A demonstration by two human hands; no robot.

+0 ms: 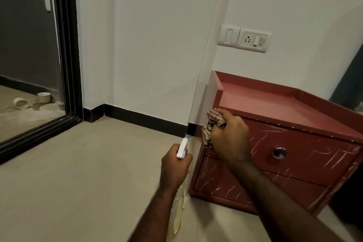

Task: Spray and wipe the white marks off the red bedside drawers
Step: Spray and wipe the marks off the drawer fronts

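The right hand [228, 137] holds a cloth [213, 124] on the drawers [294, 155]; the left hand [174, 165] holds the spray bottle [182, 148]. Many white marks [334, 158] are left.

At right, bedside drawers [306, 155] on floor [88, 173], back against wall [153, 45], socket plate [244, 38] above. At top drawer's left corner, cloth [213, 117], knob [279, 152] to its right; spray bottle [182, 148] left of drawers. Far left, doorway [29, 65].
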